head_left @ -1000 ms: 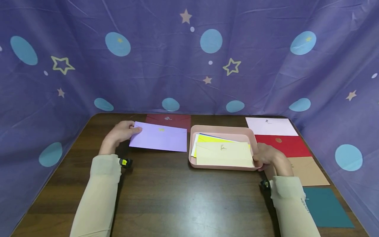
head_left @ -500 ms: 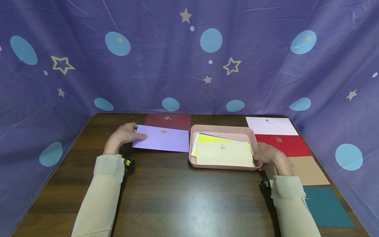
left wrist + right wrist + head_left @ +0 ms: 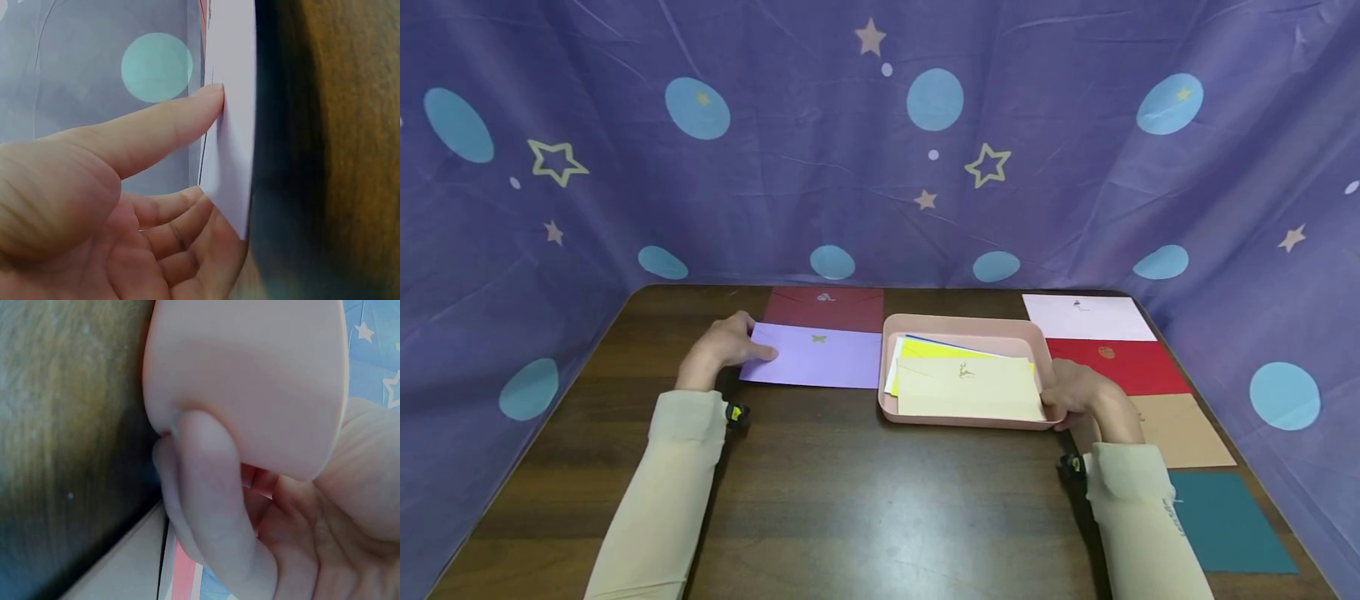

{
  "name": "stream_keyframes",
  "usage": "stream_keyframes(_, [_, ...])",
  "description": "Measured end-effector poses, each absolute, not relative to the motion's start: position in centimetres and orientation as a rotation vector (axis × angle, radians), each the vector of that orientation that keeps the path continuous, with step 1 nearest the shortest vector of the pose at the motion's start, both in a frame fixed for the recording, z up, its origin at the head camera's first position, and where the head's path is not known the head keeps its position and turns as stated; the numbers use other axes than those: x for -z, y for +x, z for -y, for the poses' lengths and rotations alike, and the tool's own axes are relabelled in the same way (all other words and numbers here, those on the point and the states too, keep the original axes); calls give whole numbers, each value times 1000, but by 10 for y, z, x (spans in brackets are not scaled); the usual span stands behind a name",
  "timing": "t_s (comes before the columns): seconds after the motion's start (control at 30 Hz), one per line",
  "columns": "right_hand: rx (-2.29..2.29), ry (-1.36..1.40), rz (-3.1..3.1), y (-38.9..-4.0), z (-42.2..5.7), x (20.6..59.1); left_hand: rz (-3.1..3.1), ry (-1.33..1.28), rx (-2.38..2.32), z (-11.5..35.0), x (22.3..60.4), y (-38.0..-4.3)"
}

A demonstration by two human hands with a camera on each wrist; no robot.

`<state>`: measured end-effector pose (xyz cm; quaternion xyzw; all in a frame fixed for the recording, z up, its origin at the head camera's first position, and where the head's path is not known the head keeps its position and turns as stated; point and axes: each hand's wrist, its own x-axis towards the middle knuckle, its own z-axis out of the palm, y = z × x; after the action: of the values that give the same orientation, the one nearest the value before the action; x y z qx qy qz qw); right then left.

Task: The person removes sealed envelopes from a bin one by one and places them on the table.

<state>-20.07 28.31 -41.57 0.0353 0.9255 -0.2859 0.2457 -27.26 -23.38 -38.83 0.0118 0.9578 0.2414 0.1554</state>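
My left hand [image 3: 722, 348] pinches the left end of a lavender envelope [image 3: 820, 362], which bears a small gold butterfly mark. In the left wrist view the thumb [image 3: 169, 122] presses on the envelope's face, with the other fingers behind it. The envelope lies close over the table, overlaps a maroon envelope [image 3: 831, 308] behind it, and reaches a pink tray [image 3: 992, 328]. My right hand [image 3: 1084, 392] grips the tray's right end, its fingers [image 3: 209, 456] curled at the outer wall. Inside the tray, a cream envelope [image 3: 966, 396] covers most of a yellow envelope [image 3: 917, 350] and others.
Down the right side of the brown table [image 3: 880, 500] lie a white envelope [image 3: 1086, 318], a red envelope [image 3: 1138, 367], a tan envelope [image 3: 1180, 433] and a teal envelope [image 3: 1232, 525]. A purple patterned curtain [image 3: 812, 125] surrounds the table's back and sides.
My left hand has shifted right and a little toward me, bringing the lavender envelope lower and up against the tray's left side. The right hand and tray have stayed put.
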Motion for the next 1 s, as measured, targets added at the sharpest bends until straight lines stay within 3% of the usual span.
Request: stream_keyframes(1.0, [772, 103, -2541, -199, -284, 417, -2772, -81, -561, 227, 401, -276])
